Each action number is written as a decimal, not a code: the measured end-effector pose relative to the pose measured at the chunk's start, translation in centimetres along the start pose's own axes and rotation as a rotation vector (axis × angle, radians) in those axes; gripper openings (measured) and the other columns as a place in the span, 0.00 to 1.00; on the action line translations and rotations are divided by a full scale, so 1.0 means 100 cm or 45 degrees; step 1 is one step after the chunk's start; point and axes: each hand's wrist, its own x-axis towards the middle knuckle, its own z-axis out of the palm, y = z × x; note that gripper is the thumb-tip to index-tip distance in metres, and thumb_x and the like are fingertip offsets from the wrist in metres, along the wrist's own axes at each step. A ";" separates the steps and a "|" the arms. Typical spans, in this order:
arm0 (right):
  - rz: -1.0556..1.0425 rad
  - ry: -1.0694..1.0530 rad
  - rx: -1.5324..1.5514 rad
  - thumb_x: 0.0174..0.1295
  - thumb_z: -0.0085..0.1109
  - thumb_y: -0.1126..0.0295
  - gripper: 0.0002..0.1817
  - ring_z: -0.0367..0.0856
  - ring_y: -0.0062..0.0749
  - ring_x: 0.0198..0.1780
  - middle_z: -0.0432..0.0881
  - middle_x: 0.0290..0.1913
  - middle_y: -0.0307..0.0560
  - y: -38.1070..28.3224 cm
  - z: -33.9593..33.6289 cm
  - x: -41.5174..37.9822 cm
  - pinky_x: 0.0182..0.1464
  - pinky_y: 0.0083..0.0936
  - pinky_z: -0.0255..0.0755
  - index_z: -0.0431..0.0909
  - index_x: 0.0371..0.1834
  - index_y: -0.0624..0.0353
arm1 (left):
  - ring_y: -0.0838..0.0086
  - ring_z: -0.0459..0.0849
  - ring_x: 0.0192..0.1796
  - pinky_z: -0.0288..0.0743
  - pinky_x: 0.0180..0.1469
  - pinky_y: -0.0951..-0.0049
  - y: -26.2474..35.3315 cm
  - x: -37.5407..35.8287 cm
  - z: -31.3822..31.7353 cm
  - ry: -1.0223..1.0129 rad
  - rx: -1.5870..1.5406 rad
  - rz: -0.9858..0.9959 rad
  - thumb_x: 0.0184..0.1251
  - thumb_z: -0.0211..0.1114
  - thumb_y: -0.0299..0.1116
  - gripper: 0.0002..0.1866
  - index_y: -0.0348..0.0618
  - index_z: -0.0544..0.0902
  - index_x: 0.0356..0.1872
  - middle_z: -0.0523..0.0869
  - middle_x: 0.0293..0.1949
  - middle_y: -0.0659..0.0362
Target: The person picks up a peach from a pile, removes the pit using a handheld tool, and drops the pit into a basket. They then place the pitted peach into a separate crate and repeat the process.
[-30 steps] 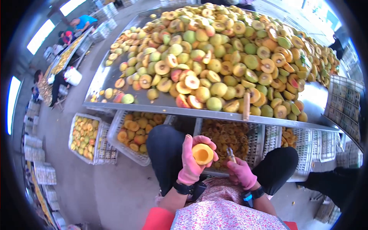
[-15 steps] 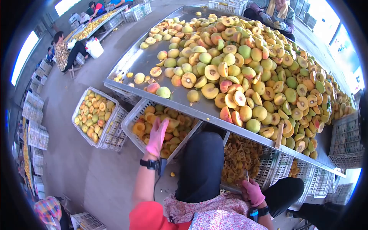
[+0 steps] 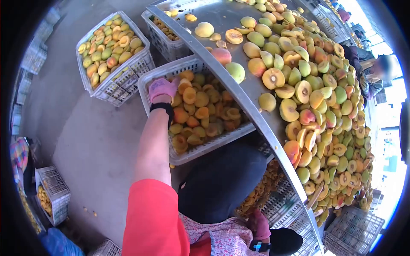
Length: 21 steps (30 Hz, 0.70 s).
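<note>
Resting inside the near-left corner of a pale plastic crate (image 3: 188,159), in the head view, the pink-gloved left hand (image 3: 164,88) sits beside and partly over a load of fruit halves (image 3: 201,100); its fingers dip among them, so whether its grip is closed on a half or loose cannot be made out. The crate stands low, its far side close under the metal lip of the tabletop (image 3: 261,122). Near the knee (image 3: 226,183), the right hand (image 3: 259,225) hangs by the cut scraps (image 3: 261,190); its fingers are mostly hidden, and the picture does not settle whether that grip holds anything. Pressing down among the halves would probably bruise the soft cut flesh, since they lie piled on one another. A half let go too near the crate's wall could tumble over onto the floor (image 3: 102,145). The raised lip leaves little room above the crate, so a hand or forearm swung toward the tabletop might knock against it. On top, a green fruit (image 3: 235,72) lies close to that lip, and a jolt could set it rolling. A wooden handle (image 3: 315,196) rests at the same edge beside the fruit pile (image 3: 324,115); slipping fruit or a bumping knee might push it off.
</note>
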 end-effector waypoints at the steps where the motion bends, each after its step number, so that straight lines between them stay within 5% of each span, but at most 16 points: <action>1: 0.003 -0.007 0.055 0.75 0.59 0.51 0.16 0.60 0.16 0.15 0.68 0.22 0.28 -0.001 -0.001 0.004 0.17 0.18 0.52 0.80 0.49 0.52 | 0.50 0.80 0.67 0.65 0.74 0.53 0.000 -0.005 0.010 0.111 -0.049 0.053 0.66 0.57 0.67 0.40 0.38 0.86 0.58 0.84 0.64 0.44; 4: 0.038 -0.051 0.169 0.75 0.58 0.50 0.17 0.58 0.17 0.15 0.66 0.21 0.27 -0.003 0.005 0.007 0.16 0.18 0.50 0.80 0.50 0.52 | 0.53 0.80 0.67 0.61 0.77 0.53 0.027 -0.029 0.000 -0.139 -0.034 0.079 0.64 0.60 0.67 0.39 0.41 0.86 0.59 0.84 0.64 0.47; 8: -0.006 0.032 0.041 0.74 0.59 0.48 0.19 0.58 0.18 0.14 0.65 0.18 0.28 -0.018 0.015 0.009 0.15 0.20 0.51 0.79 0.49 0.52 | 0.52 0.77 0.70 0.68 0.72 0.54 0.064 -0.032 0.029 -0.119 0.066 0.105 0.64 0.57 0.66 0.40 0.43 0.82 0.65 0.82 0.65 0.43; 10: -0.019 0.080 0.001 0.74 0.59 0.48 0.19 0.59 0.18 0.14 0.65 0.18 0.28 -0.021 0.010 0.004 0.15 0.20 0.51 0.79 0.49 0.52 | 0.49 0.80 0.66 0.72 0.69 0.53 0.088 -0.044 0.056 0.125 -0.132 0.185 0.66 0.59 0.62 0.35 0.44 0.83 0.62 0.82 0.64 0.43; 12: 0.008 0.022 0.133 0.75 0.58 0.54 0.15 0.61 0.18 0.14 0.69 0.21 0.31 -0.024 0.005 0.002 0.14 0.19 0.52 0.78 0.51 0.52 | 0.50 0.82 0.64 0.72 0.70 0.54 0.103 -0.015 0.131 -0.231 -0.426 0.241 0.61 0.68 0.61 0.42 0.43 0.74 0.71 0.80 0.66 0.43; 15: -0.001 0.171 0.066 0.75 0.58 0.55 0.15 0.62 0.20 0.14 0.70 0.22 0.33 -0.029 0.007 -0.004 0.14 0.19 0.54 0.78 0.52 0.54 | 0.52 0.83 0.63 0.75 0.67 0.57 0.155 -0.051 0.120 -0.234 -0.797 0.146 0.62 0.68 0.61 0.38 0.45 0.79 0.66 0.82 0.64 0.44; 17: -0.029 0.179 0.051 0.74 0.58 0.56 0.15 0.63 0.20 0.14 0.71 0.22 0.34 -0.038 0.014 -0.020 0.14 0.19 0.54 0.78 0.52 0.55 | 0.55 0.83 0.64 0.77 0.64 0.55 0.162 -0.049 0.111 -1.101 -1.242 0.376 0.62 0.69 0.59 0.32 0.48 0.84 0.59 0.85 0.60 0.46; 18: -0.075 0.129 0.072 0.74 0.59 0.57 0.15 0.63 0.21 0.14 0.72 0.22 0.34 -0.040 0.022 -0.019 0.14 0.19 0.55 0.78 0.53 0.56 | 0.56 0.84 0.63 0.79 0.62 0.57 0.158 -0.040 0.094 -1.217 -1.120 0.323 0.61 0.71 0.57 0.27 0.50 0.88 0.53 0.88 0.56 0.49; 19: -0.108 0.140 0.060 0.74 0.59 0.58 0.15 0.64 0.21 0.14 0.72 0.22 0.35 -0.038 0.027 -0.018 0.14 0.19 0.56 0.79 0.52 0.57 | 0.56 0.88 0.58 0.81 0.58 0.59 0.145 -0.039 0.050 -0.458 -0.556 1.041 0.61 0.71 0.51 0.24 0.47 0.89 0.52 0.90 0.55 0.49; 21: -0.070 0.181 0.032 0.74 0.59 0.58 0.14 0.64 0.21 0.14 0.72 0.22 0.35 -0.032 0.027 -0.015 0.14 0.19 0.56 0.79 0.51 0.57 | 0.55 0.89 0.56 0.83 0.55 0.58 0.109 -0.026 0.020 -0.045 -0.115 0.785 0.63 0.70 0.47 0.22 0.44 0.89 0.51 0.90 0.53 0.49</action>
